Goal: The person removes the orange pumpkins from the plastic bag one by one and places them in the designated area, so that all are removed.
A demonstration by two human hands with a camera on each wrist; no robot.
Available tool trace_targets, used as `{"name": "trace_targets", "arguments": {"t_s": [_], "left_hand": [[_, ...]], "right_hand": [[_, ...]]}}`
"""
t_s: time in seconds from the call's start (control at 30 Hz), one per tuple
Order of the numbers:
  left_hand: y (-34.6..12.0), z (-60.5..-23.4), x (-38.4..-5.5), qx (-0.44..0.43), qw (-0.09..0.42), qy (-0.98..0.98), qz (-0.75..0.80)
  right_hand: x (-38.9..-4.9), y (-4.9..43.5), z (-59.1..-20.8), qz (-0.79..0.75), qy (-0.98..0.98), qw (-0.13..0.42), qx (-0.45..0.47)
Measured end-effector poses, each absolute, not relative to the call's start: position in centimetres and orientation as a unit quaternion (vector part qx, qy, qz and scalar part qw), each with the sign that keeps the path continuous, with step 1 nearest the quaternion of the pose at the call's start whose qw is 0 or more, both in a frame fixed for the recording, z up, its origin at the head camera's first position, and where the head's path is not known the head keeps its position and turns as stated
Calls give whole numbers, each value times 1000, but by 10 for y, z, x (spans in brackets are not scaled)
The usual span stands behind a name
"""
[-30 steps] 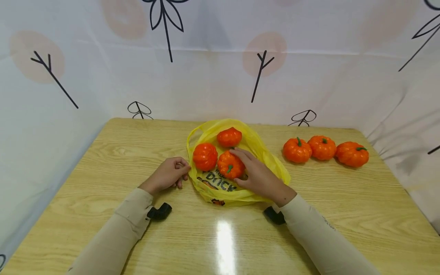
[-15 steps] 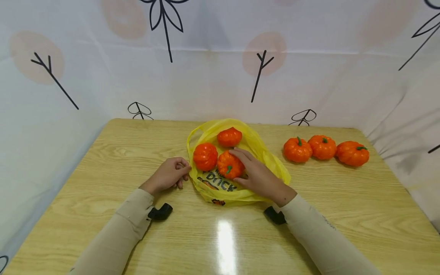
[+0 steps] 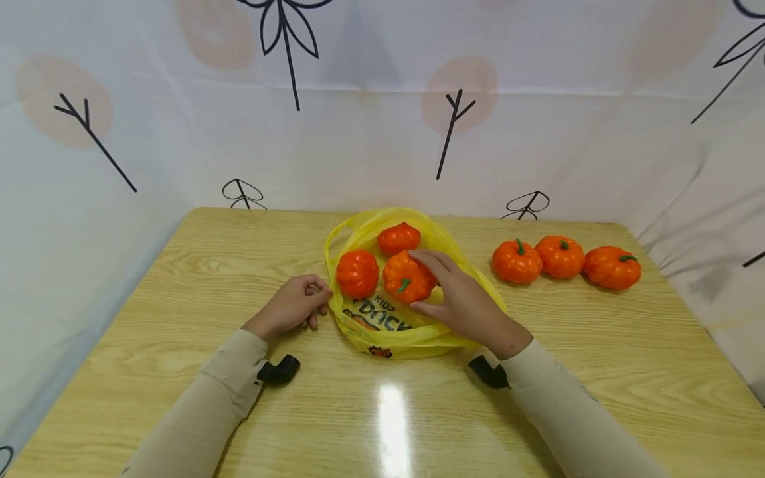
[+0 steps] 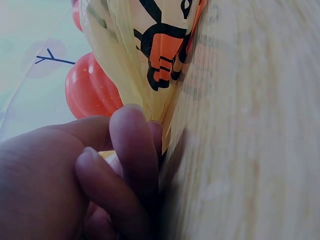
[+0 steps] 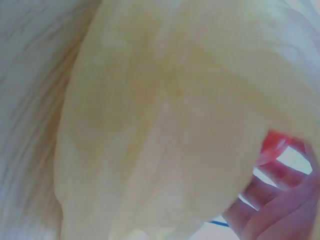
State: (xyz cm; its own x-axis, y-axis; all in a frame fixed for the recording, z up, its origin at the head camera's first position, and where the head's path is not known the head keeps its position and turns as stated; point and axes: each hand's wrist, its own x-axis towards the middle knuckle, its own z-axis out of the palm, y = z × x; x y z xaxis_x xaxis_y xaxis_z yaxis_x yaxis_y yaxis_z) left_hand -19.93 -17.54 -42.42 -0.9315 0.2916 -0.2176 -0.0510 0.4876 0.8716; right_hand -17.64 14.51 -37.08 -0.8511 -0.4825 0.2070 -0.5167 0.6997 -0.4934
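Note:
A yellow plastic bag [image 3: 382,345] lies spread open on the table with three small orange toy pumpkins in its mouth. My right hand [image 3: 466,302] grips the nearest pumpkin [image 3: 406,275], its thumb and fingers curved about its right side, the green stem facing me. The second pumpkin [image 3: 356,273] sits at the bag's left, the third [image 3: 398,239] at the back. At the bag's left rim my left hand [image 3: 293,305] pinches the plastic; in the left wrist view its fingertips [image 4: 131,117] meet the bag's edge. Yellow film covers most of the right wrist view, hiding much of that hand.
To the right, three more pumpkins stand in a row: one [image 3: 517,261], a middle one [image 3: 560,256] and an end one [image 3: 612,267]. The wooden table [image 3: 197,299] meets a printed cloth [image 3: 370,153] along its back edge.
My right hand has shifted slightly right and toward the back, and the pumpkin in it has moved the same way. The left hand stays in place.

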Motion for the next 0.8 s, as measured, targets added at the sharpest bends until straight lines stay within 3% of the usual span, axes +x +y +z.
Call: {"name": "trace_targets", "arguments": {"t_s": [0.8], "left_hand": [[-174, -423, -197, 64, 177, 845, 501]], "right_hand": [[-167, 179, -365, 270, -922, 89, 264]]}}
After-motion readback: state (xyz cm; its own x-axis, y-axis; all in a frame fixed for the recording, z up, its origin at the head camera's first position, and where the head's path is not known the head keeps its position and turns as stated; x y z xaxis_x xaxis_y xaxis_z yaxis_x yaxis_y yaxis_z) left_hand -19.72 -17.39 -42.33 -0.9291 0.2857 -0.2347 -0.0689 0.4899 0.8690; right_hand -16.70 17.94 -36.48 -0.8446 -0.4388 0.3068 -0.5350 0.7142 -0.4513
